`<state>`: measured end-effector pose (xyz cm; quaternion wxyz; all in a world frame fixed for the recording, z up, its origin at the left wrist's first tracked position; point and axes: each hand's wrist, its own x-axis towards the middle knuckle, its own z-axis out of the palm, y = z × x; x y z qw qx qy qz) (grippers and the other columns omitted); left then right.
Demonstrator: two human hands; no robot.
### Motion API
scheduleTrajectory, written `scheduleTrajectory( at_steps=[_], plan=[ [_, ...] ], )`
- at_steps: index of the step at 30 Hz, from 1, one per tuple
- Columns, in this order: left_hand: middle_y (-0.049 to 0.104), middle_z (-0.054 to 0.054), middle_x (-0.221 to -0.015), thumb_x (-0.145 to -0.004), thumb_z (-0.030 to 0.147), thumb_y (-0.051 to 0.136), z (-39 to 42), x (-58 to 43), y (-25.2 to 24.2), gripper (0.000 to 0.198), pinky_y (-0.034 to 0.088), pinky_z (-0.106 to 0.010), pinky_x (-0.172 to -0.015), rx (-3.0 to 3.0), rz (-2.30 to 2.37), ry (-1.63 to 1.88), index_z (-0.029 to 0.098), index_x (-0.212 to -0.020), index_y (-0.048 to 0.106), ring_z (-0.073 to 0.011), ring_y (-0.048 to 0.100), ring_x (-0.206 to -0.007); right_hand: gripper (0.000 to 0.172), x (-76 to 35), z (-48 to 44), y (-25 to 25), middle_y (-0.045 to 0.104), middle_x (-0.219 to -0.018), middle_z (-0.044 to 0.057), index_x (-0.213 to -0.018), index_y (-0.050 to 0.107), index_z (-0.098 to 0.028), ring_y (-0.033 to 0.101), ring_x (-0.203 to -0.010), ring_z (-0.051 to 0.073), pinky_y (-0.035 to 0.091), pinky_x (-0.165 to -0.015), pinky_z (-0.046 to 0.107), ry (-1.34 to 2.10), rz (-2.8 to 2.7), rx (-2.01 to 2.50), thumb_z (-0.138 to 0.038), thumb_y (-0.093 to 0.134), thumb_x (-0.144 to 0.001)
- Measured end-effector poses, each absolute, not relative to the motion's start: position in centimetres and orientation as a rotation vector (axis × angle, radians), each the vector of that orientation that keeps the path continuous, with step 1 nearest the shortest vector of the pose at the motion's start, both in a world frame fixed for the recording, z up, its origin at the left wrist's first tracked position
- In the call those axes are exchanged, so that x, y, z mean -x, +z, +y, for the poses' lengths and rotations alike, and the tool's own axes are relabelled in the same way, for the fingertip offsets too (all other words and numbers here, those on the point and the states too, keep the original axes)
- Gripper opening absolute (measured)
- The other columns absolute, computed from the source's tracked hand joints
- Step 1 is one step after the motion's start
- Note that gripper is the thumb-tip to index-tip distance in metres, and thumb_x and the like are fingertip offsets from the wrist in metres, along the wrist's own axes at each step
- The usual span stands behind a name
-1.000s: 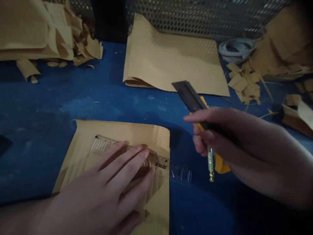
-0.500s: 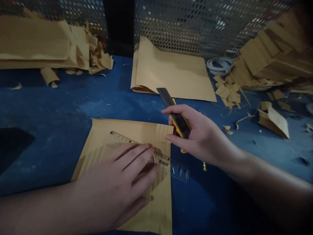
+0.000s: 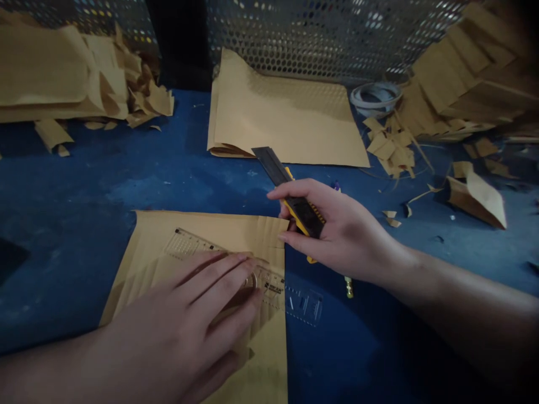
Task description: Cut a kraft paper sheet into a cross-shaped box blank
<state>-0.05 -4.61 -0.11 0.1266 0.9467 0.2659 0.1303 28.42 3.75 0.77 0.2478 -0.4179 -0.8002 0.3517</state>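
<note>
On the blue bench point(image 3: 84, 185), our left hand point(image 3: 189, 314) presses flat a slippery clear ruler point(image 3: 269, 283) on thin, floppy paper point(image 3: 210, 235); our right hand point(image 3: 337, 230) grips the utility knife point(image 3: 295, 196) mid-handle.

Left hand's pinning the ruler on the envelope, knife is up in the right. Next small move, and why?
Probably lower the knife blade to the ruler's far edge. The left hand presses the clear ruler flat across the brown envelope, while the right hand holds the knife above the blue table, blade out, off the paper.
</note>
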Motion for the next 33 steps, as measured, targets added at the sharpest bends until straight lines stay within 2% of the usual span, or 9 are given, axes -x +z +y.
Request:
scheduleTrajectory(
  at_steps=[6, 10, 14, 16, 19, 21, 25, 28, 33],
  plan=[
    [0.061, -0.003, -0.165, -0.103, 0.036, 0.075, -5.0, 0.5, -0.3, 0.044, 0.015, -0.039, -0.144, -2.797, 0.665, 0.343, 0.023, -0.144, 0.069, -0.0243, 0.054, -0.152, 0.05, -28.4, 3.9, 0.6, 0.077, -0.122, 0.004, -0.137, 0.067, -0.026, 0.074, -0.095, 0.021, 0.064, -0.098, 0.041, 0.906, -2.209, 1.135, -0.009, 0.07, -0.09],
    [0.068, 0.002, -0.157, -0.11, 0.026, 0.058, -3.5, 0.6, 0.5, 0.026, 0.022, -0.03, -0.143, -2.658, 0.65, 0.4, 0.022, -0.131, 0.074, -0.0146, 0.054, -0.154, 0.047, -28.3, 3.9, 0.5, 0.077, -0.119, 0.005, -0.135, 0.068, -0.025, 0.074, -0.094, 0.021, 0.064, -0.097, 0.042, 0.879, -2.217, 1.125, -0.012, 0.07, -0.09],
    [0.062, 0.004, -0.163, -0.113, 0.021, 0.046, -1.2, 1.0, 1.2, 0.03, 0.022, -0.026, -0.142, -2.636, 0.71, 0.339, 0.026, -0.129, 0.072, -0.0086, 0.042, -0.163, 0.045, -28.1, 4.0, 0.5, 0.077, -0.117, 0.005, -0.134, 0.068, -0.024, 0.075, -0.098, 0.023, 0.063, -0.097, 0.042, 0.875, -2.193, 1.131, -0.014, 0.07, -0.091],
    [0.053, -0.002, -0.171, -0.113, 0.027, 0.049, -0.2, 1.3, 1.0, 0.029, 0.035, -0.039, -0.14, -2.667, 0.813, 0.3, 0.025, -0.135, 0.068, -0.0174, 0.042, -0.164, 0.045, -28.1, 4.0, 0.5, 0.077, -0.117, 0.005, -0.135, 0.068, -0.024, 0.075, -0.098, 0.023, 0.063, -0.094, 0.041, 0.881, -2.179, 1.133, -0.016, 0.071, -0.091],
    [0.043, -0.017, -0.174, -0.112, 0.035, 0.056, 0.7, 1.5, 0.6, 0.041, 0.05, -0.071, -0.123, -2.729, 1.013, 0.263, 0.024, -0.151, 0.061, -0.0411, 0.045, -0.16, 0.046, -28.1, 4.1, 0.5, 0.077, -0.118, 0.005, -0.136, 0.067, -0.023, 0.075, -0.094, 0.021, 0.063, -0.088, 0.039, 0.899, -2.164, 1.132, -0.016, 0.072, -0.091],
    [0.045, -0.019, -0.172, -0.11, 0.036, 0.06, 0.7, 1.5, 0.5, 0.047, 0.054, -0.079, -0.111, -2.752, 1.067, 0.244, 0.026, -0.155, 0.06, -0.0482, 0.049, -0.153, 0.045, -28.0, 4.1, 0.5, 0.077, -0.119, 0.005, -0.137, 0.067, -0.023, 0.075, -0.093, 0.02, 0.063, -0.089, 0.039, 0.909, -2.16, 1.124, -0.015, 0.071, -0.092],
    [0.055, -0.015, -0.165, -0.107, 0.034, 0.06, -0.6, 1.1, 1.1, 0.045, 0.057, -0.075, -0.104, -2.727, 1.139, 0.194, 0.026, -0.15, 0.064, -0.0437, 0.058, -0.141, 0.044, -27.4, 4.0, 0.4, 0.078, -0.119, 0.004, -0.137, 0.068, -0.024, 0.075, -0.093, 0.02, 0.063, -0.091, 0.039, 0.931, -2.163, 1.096, -0.014, 0.07, -0.094],
    [0.059, -0.014, -0.162, -0.107, 0.032, 0.058, -1.6, 0.9, 1.3, 0.042, 0.057, -0.074, -0.106, -2.716, 1.185, 0.204, 0.024, -0.148, 0.065, -0.0428, 0.058, -0.141, 0.043, -27.0, 3.8, 0.4, 0.078, -0.113, 0.004, -0.139, 0.069, -0.024, 0.075, -0.091, 0.02, 0.063, -0.089, 0.039, 0.935, -2.18, 1.086, -0.016, 0.069, -0.097],
    [0.058, -0.021, -0.164, -0.107, 0.029, 0.059, -1.8, 0.6, 0.2, 0.044, 0.056, -0.067, -0.121, -2.783, 1.066, 0.331, 0.012, -0.147, 0.063, -0.0412, 0.052, -0.158, 0.04, -27.5, 3.9, 1.2, 0.078, -0.103, 0.005, -0.142, 0.069, -0.022, 0.076, -0.081, 0.021, 0.064, -0.067, 0.034, 1.05, -1.965, 1.134, -0.031, 0.072, -0.103]
  ],
)
